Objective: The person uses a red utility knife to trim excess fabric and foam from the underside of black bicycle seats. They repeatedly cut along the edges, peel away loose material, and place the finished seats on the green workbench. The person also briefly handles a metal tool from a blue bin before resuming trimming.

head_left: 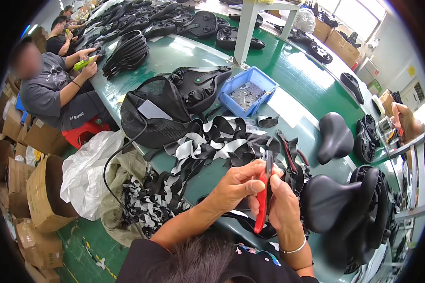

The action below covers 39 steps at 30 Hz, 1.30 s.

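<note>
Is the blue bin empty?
No, the blue bin on the green table holds a pile of small grey parts.

A blue bin (pixel 248 89) and black saddles (pixel 334 137) on the green table (pixel 297 75).

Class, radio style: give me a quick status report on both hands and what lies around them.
Left hand and right hand both gripping red-handled tool. Black-and-white strips piled just ahead. Black saddles close on the right.
</note>
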Tool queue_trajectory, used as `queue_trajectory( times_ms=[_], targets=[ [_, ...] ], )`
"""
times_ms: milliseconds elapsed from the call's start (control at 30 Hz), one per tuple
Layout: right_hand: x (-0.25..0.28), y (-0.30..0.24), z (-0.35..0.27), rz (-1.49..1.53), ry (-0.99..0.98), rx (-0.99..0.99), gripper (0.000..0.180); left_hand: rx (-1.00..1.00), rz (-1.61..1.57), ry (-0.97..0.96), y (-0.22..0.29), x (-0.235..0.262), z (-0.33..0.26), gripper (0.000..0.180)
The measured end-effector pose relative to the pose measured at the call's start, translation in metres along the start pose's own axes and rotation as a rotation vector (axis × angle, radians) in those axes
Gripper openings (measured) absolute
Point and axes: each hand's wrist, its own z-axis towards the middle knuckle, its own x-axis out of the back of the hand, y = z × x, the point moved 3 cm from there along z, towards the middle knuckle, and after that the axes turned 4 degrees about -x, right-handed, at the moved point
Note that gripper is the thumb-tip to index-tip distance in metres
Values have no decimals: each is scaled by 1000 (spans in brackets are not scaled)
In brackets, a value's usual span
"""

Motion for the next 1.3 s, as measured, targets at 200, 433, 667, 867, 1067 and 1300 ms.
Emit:
queue_trajectory(
  times_ms=[200, 433, 667, 867, 1067, 1300],
  targets=[
    [-2, 8, -8, 44, -155, -58, 44, -28, -92, 37, -9, 5, -3, 65],
    [10, 24, -1, -300, -78, -175, 47, -276, 87, -12, 7, 12, 8, 73],
    [-10, 25, 3, -168, -281, -143, 33, -249, -318, 229, -5, 25, 9, 80],
    [-6, 21, 10, -235, -195, -121, 33, -262, -214, 231, -4, 35, 10, 70],
    [-5, 19, 20, -355, -182, -153, 28, -415, -436, 137, -6, 46, 21, 62],
    [16, 1, 25, -457, -108, -287, 28, -542, -500, 309, 26, 77, 23, 49]
  ],
)
